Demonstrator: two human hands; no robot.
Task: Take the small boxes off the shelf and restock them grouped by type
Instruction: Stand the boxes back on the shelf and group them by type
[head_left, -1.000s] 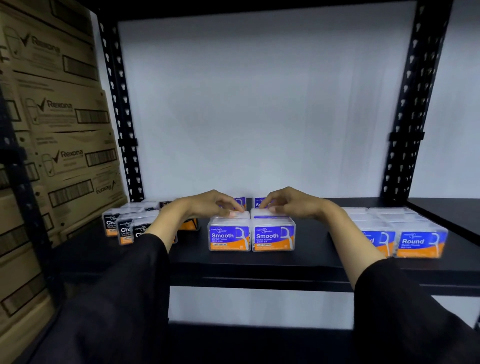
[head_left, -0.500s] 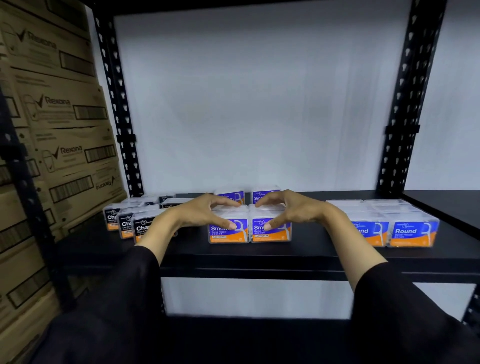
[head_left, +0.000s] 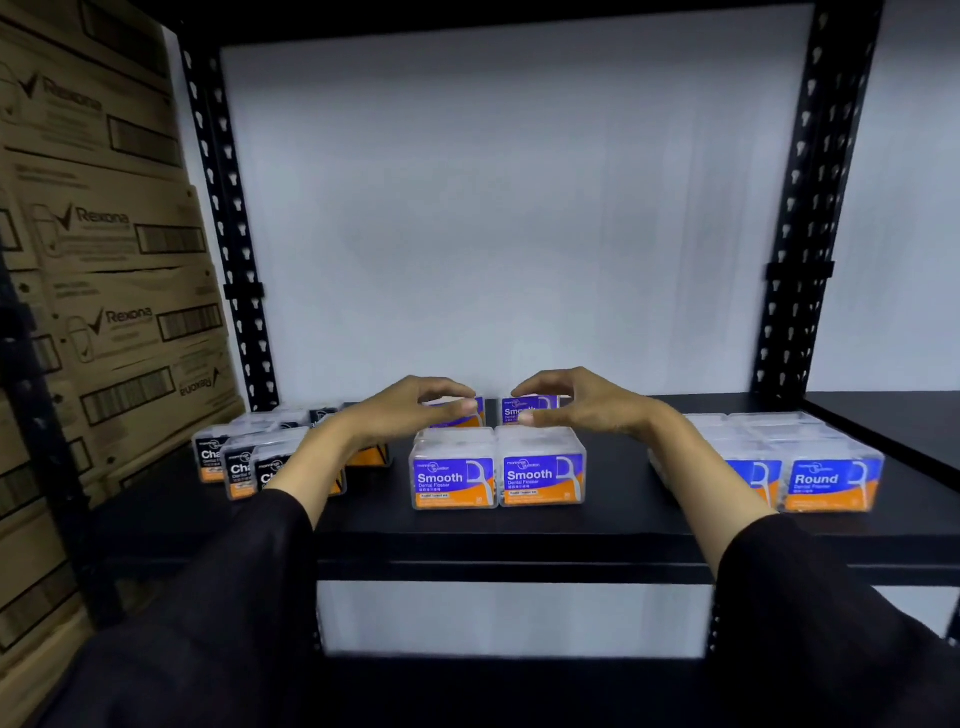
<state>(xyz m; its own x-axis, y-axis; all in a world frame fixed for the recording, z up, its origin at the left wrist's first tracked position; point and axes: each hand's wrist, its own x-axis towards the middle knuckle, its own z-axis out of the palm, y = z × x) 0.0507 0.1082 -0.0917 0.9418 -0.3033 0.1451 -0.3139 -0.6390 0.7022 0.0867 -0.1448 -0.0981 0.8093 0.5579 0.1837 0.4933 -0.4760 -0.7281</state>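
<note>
Shelf (head_left: 467, 525) boxes (head_left: 498, 470): "Smooth", "Round"

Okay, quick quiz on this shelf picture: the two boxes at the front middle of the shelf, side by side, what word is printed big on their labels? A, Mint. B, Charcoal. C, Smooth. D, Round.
C: both front middle boxes read "Smooth" in white on blue, with the left hand and right hand above and behind them on the black shelf.
</note>
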